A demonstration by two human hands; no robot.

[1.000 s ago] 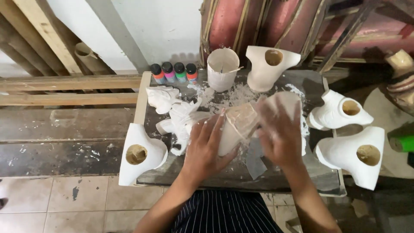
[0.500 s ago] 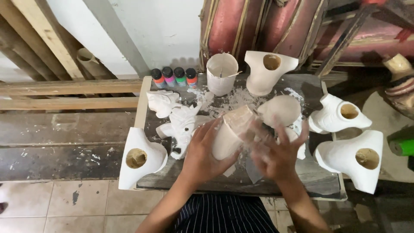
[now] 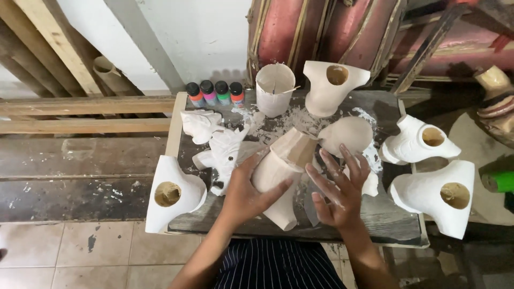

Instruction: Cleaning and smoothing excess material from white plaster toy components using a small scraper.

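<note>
Plaster dust and white scraps cover the grey wooden table [image 3: 375, 225], and I take that table as my landmark. At the middle of it, toward my near edge, my left hand [image 3: 247, 188] is clamped around a pale tan plaster mould [image 3: 281, 171], fingers over its left flank and thumb lying across its lower front. The mould is tilted, with its narrower top pointing away from me and its base near the table's front edge.

My right hand [image 3: 337, 192] is just to the right of the mould, fingers spread wide and gripping nothing; whether its fingertips touch the mould I cannot tell. Behind that hand a rounded plaster half-shell [image 3: 348, 134] lies on the table.

Toward the far edge stand a white cup-like mould [image 3: 275, 88] and a white hollow cast [image 3: 332, 85]. At the far left corner sit four small paint bottles [image 3: 214, 93] in a row. Another hollow cast [image 3: 171, 192] overhangs the left edge, and two more [image 3: 417, 142] [image 3: 439, 195] sit along the right edge. Broken white pieces [image 3: 217, 142] lie left of the held mould.
</note>
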